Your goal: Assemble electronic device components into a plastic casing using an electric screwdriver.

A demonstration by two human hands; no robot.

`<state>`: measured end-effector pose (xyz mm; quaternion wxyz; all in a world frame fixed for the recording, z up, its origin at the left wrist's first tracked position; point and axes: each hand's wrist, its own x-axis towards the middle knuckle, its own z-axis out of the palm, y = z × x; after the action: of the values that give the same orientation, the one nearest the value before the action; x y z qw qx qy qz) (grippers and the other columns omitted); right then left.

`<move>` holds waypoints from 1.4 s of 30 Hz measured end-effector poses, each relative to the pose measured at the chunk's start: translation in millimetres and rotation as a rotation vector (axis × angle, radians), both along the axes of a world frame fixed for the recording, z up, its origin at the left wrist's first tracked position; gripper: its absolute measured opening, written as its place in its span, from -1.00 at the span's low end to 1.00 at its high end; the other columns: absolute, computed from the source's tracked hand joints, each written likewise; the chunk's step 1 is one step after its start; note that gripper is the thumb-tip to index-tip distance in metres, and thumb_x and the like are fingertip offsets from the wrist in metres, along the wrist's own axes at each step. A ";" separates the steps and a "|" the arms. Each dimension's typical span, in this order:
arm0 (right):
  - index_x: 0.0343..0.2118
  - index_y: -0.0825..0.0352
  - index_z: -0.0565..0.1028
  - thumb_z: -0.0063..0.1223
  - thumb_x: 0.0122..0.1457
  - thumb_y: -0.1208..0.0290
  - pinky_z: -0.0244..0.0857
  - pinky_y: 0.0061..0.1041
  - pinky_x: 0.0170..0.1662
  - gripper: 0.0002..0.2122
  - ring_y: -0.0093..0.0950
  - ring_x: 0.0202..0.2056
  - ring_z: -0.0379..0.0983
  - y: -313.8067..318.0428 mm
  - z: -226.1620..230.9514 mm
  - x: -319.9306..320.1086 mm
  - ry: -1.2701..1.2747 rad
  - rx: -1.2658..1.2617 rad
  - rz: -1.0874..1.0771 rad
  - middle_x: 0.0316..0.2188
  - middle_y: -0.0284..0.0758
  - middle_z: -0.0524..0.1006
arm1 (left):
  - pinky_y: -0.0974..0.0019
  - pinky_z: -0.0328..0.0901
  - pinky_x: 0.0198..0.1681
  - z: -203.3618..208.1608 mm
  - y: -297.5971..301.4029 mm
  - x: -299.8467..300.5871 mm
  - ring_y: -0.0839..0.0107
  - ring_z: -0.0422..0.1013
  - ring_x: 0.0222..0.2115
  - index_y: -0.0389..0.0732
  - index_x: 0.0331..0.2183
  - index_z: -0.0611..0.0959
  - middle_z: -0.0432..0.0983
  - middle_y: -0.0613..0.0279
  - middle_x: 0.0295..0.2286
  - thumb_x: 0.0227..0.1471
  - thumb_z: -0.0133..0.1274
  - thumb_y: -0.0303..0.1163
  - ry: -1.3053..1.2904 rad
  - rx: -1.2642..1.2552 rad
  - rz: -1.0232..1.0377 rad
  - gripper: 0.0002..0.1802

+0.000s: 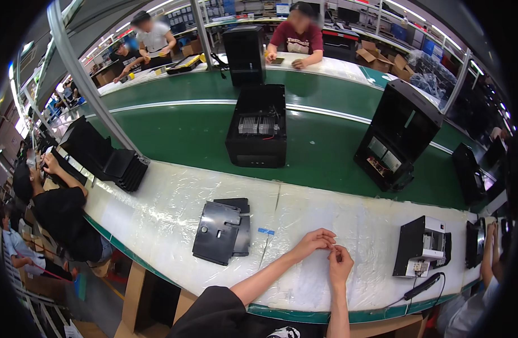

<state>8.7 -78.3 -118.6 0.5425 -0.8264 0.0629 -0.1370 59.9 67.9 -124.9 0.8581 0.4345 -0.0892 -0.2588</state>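
Observation:
My left hand (pixel 315 243) and my right hand (pixel 340 265) meet above the white bench, their fingertips almost touching. The left fingers are bent and pressed together, and the right thumb and fingers form a pinch. Anything between them is too small or too hidden to make out. To the left of my hands lies a pair of flat black plastic panels (pixel 216 232), one partly over the other. A small strip of blue tape (pixel 266 231) sticks to the bench between the panels and my left hand.
A black-and-white device (pixel 419 248) stands at right, near a black corded handheld tool (pixel 422 286). Stacked black panels (pixel 123 169) sit at far left. On the green conveyor are an open black housing (pixel 256 127) and a taller open one (pixel 397 135). Co-workers are across and at both sides.

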 end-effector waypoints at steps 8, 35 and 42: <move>-0.41 0.41 0.52 0.10 -0.01 0.56 0.08 -0.74 -0.55 -0.91 -0.76 -0.60 0.23 3.5 4.1 5.1 0.019 0.015 0.031 -0.63 -0.47 0.45 | 0.40 0.30 -0.11 -6.6 4.4 3.3 0.45 0.40 -0.25 -0.36 -0.12 0.43 0.44 0.15 -0.27 -0.05 -0.12 -0.61 -0.027 0.038 0.059 -0.64; -0.47 0.35 0.40 0.06 0.02 0.57 0.03 -0.75 -0.56 -0.94 -0.78 -0.63 0.21 -0.5 -5.3 5.1 0.009 0.002 0.036 -0.69 -0.51 0.39 | 0.38 0.28 -0.09 -17.3 -1.8 5.0 0.45 0.39 -0.24 -0.35 -0.09 0.41 0.43 0.17 -0.26 -0.06 -0.11 -0.63 -0.044 -0.003 0.011 -0.60; -0.42 0.35 0.43 0.04 0.05 0.56 0.02 -0.75 -0.57 -0.95 -0.78 -0.64 0.21 1.3 -4.0 5.8 0.024 -0.009 0.041 -0.70 -0.49 0.41 | 0.39 0.28 -0.10 -15.7 1.0 5.6 0.47 0.39 -0.24 -0.34 -0.10 0.41 0.43 0.19 -0.28 -0.06 -0.11 -0.62 -0.067 0.016 0.006 -0.61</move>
<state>14.6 -77.0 -122.6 0.5408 -0.8315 0.0519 -0.1159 65.5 68.9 -140.6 0.8518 0.4501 -0.1146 -0.2424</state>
